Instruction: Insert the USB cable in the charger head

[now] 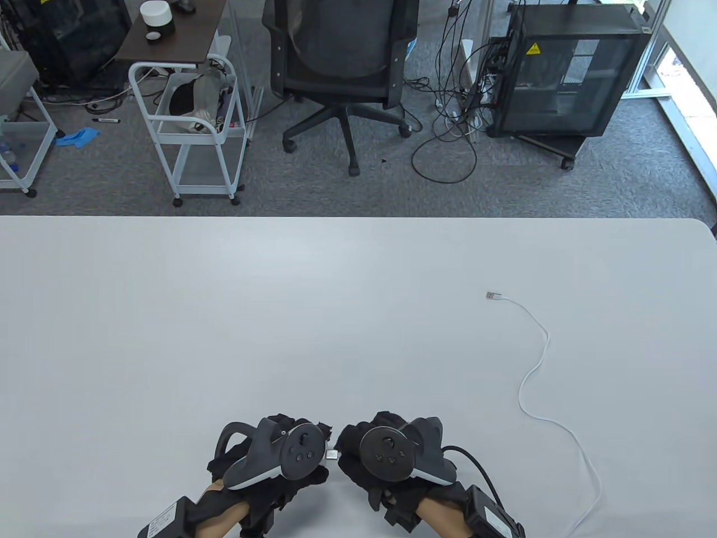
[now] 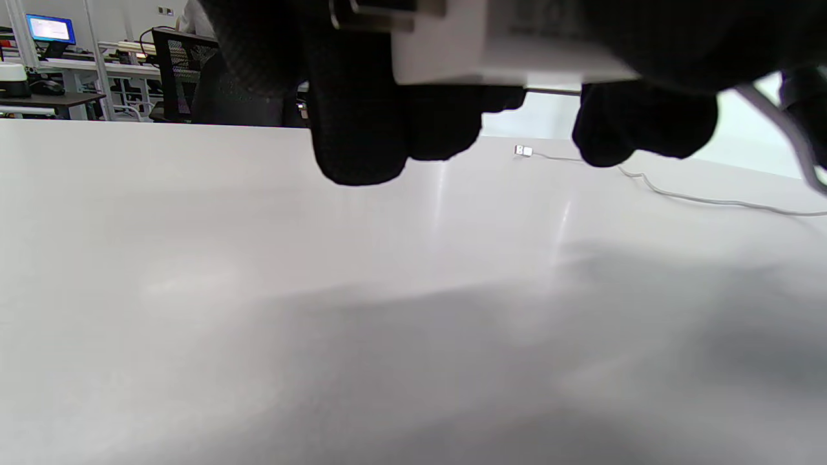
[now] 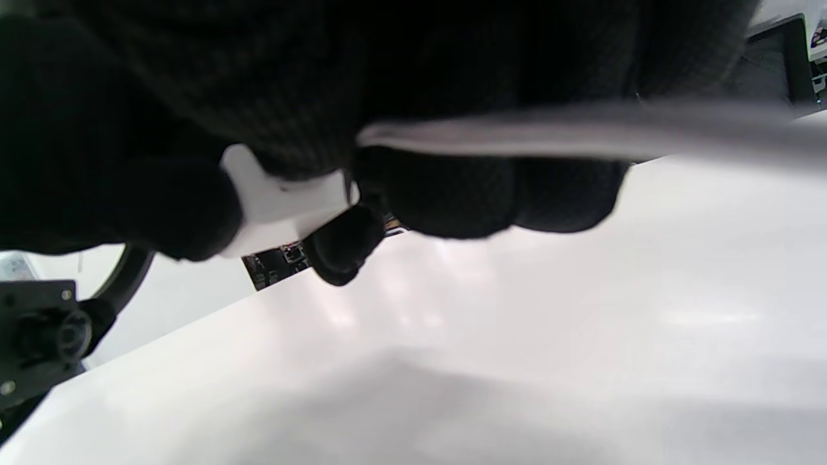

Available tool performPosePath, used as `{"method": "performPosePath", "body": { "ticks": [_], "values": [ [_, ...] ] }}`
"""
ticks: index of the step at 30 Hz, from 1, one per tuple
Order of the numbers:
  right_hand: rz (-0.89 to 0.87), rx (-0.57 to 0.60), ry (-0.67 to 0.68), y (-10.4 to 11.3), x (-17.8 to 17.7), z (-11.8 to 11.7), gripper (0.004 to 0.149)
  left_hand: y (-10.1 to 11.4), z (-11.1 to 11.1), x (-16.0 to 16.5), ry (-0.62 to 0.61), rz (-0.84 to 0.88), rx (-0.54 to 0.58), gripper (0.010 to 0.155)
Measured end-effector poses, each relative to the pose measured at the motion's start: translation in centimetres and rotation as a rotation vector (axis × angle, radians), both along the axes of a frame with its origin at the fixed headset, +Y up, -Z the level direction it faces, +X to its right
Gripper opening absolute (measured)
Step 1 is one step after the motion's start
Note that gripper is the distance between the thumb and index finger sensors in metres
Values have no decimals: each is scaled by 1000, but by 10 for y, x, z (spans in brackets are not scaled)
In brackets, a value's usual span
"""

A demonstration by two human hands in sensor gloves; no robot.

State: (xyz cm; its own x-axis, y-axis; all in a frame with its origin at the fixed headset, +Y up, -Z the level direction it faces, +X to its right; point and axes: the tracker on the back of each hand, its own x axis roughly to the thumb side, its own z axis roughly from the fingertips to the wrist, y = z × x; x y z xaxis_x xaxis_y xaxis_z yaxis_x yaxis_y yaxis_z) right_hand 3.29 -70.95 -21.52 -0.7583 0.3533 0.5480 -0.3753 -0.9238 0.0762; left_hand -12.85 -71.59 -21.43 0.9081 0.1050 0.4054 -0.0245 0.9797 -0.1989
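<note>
My left hand (image 1: 316, 448) and right hand (image 1: 348, 451) meet at the table's near edge. A small white and metal piece (image 1: 331, 454) shows between them. In the left wrist view my left fingers (image 2: 358, 129) grip the white charger head (image 2: 510, 51) above the table. My right hand grips one end of the white USB cable (image 1: 535, 370), which shows blurred in the right wrist view (image 3: 581, 126) beside a white block (image 3: 284, 206). The cable loops across the table's right side to its free plug (image 1: 491, 295), also in the left wrist view (image 2: 523, 151). Whether the held plug sits inside the charger is hidden.
The white table (image 1: 224, 314) ends at a far edge, with an office chair (image 1: 341, 56), a white cart (image 1: 193, 129) and a black cabinet (image 1: 566, 73) on the floor beyond. The cable's slack lies on the table's right half, running off the near edge.
</note>
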Motion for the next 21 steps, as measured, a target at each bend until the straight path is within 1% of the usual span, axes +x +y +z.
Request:
{"method": "performPosePath", "body": {
  "ticks": [1,2,5,7,9,12,14,18,21],
  "values": [
    [4,16,0,0,0,1,44,-1,-1,-2,4,1,-13,75],
    [16,19,-2,0,1,0,53,-3,-3,-3,7,12,-34,75],
    [100,9,-2,-3,5,-1,82,-5,-6,-8,31,21,-61,75],
    [132,-3,-10,-5,7,-2,94,-7,-7,-10,42,2,-61,75],
    [128,-15,-5,-5,7,-3,97,-8,-8,-11,47,-13,-67,75],
    [144,-44,2,-6,6,-2,97,-10,-8,-10,47,-24,-74,75],
    [154,-42,0,-6,7,-3,97,-11,-8,-10,41,-29,-81,75],
    [153,-53,-81,-3,27,-15,96,-10,-8,-10,36,-31,-84,75],
    [159,-46,-213,-1,62,-32,96,-9,-8,-11,42,-31,-83,74]
  ]
}}
